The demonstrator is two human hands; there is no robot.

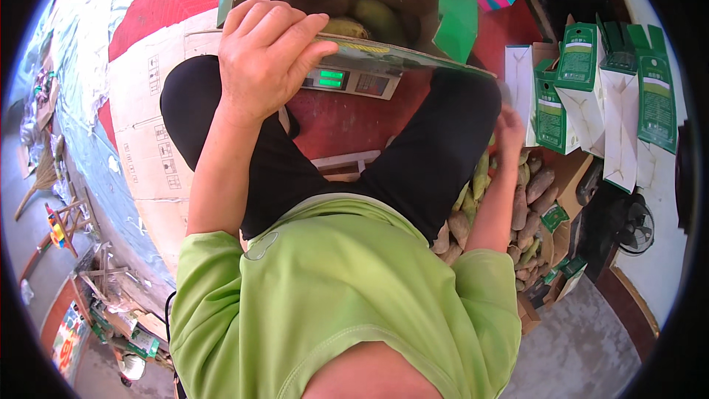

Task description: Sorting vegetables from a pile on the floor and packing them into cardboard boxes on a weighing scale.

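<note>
An open cardboard box with green flaps and yellow cord handles stands in front of my knees. Inside it lie large oblong vegetables, some dark brown, some green. My left hand is closed over the box's near left edge, its fingers curled and the thumb along the flap. Just below the box shows a scale with lit green displays and a keypad. Out past my right knee, my right hand hangs above a heap of brown tubers and long green produce. Blur and the small view hide what its fingers do.
Several green-and-white cartons stand at the right, near a black fan. A flattened cardboard sheet lies over blue sheeting on the left. Beneath the scale is a red surface. A broom lies at far left.
</note>
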